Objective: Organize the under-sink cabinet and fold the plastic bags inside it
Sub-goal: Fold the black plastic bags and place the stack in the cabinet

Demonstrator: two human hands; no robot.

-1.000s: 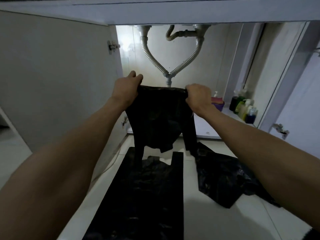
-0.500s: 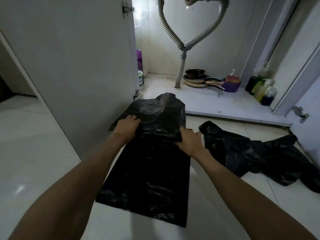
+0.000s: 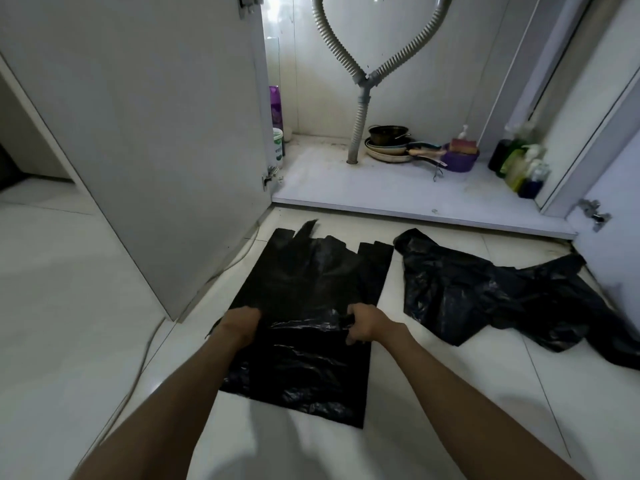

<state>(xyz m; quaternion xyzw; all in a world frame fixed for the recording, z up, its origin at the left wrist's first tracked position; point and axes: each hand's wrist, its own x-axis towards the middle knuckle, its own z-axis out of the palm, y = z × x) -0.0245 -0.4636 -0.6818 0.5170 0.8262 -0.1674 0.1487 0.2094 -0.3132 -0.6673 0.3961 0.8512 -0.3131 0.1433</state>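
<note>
On the pale tiled floor (image 3: 86, 289), just in front of the open under-sink cabinet (image 3: 398, 192), a glossy, wrinkled black plastic bag (image 3: 304, 271) lies flat with its cut handles pointing towards the cabinet. A second black bag (image 3: 485, 299) lies crumpled just beside it to the right. The left hand (image 3: 240, 322) grips the flat bag's left edge with curled fingers, and the right hand (image 3: 365, 323) pinches a fold at its right edge.

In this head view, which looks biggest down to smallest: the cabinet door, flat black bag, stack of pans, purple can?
1. cabinet door
2. flat black bag
3. stack of pans
4. purple can; it and the pans sit farther back
</note>
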